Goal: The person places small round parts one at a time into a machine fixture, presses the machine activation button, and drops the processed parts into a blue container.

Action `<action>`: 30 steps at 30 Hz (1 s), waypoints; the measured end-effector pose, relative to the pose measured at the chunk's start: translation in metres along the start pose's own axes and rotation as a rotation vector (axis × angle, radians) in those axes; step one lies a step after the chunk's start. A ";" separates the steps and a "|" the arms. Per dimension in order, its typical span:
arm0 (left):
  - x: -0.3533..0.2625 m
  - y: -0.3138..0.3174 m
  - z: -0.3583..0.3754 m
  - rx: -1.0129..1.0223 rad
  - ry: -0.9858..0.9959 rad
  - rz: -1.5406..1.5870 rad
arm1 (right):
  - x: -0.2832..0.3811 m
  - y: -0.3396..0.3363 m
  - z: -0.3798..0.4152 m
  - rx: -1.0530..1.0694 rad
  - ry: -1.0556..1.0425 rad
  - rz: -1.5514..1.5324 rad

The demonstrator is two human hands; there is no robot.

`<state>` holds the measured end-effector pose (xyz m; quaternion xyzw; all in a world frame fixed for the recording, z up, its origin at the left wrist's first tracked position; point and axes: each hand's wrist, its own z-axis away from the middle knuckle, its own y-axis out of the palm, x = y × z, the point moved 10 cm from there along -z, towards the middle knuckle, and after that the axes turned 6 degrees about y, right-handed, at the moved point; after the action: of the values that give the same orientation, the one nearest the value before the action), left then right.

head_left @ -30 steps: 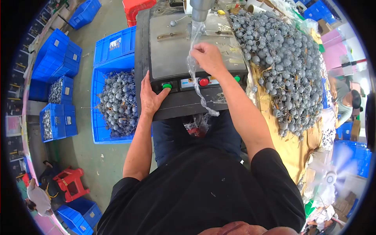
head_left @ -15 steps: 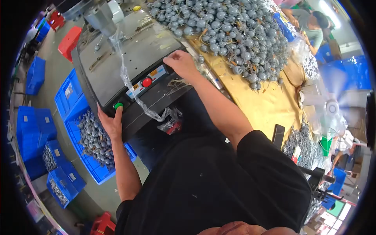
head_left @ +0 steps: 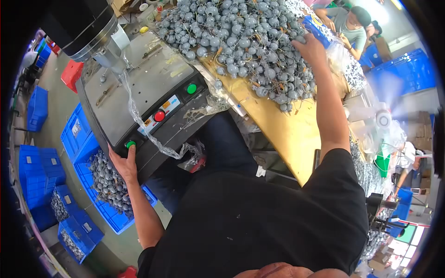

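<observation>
My left hand (head_left: 123,164) rests at the left corner of the machine, its thumb stretched onto the left green button (head_left: 131,144) and its fingers along the side edge. At the far right of the pile, my right hand (head_left: 311,50) has its fingers curled around a grey ball (head_left: 301,40), partly hidden by them. The heap of grey balls (head_left: 241,39), with thin stems among them, covers the yellow table top (head_left: 282,139). Between the hands lies the machine's panel, with a red button (head_left: 159,115) and a right green button (head_left: 191,88).
A metal press head (head_left: 109,55) stands over the machine plate, and a clear plastic strip (head_left: 134,109) hangs across the panel. Below left is a blue crate (head_left: 116,224) of grey balls. A fan (head_left: 383,118) spins at right; a co-worker (head_left: 354,28) sits beyond the pile.
My right hand has left the panel's right end, uncovering the green button, and moved right and away onto the pile. My left hand stays at its button. The view has shifted slightly.
</observation>
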<state>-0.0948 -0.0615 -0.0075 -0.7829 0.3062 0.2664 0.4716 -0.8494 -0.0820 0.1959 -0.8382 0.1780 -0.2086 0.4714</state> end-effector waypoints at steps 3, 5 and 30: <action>0.002 0.000 -0.001 0.001 -0.001 0.012 | -0.011 0.012 -0.003 0.018 0.035 -0.063; 0.010 0.000 0.001 0.004 -0.005 0.042 | -0.007 -0.003 -0.002 0.029 0.070 -0.178; -0.158 0.108 -0.203 -0.047 0.099 0.313 | 0.032 -0.060 -0.023 0.308 -0.098 -1.122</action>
<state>-0.2535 -0.2483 0.1259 -0.7485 0.4409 0.3049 0.3904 -0.8277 -0.0853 0.2644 -0.7348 -0.3476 -0.4107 0.4129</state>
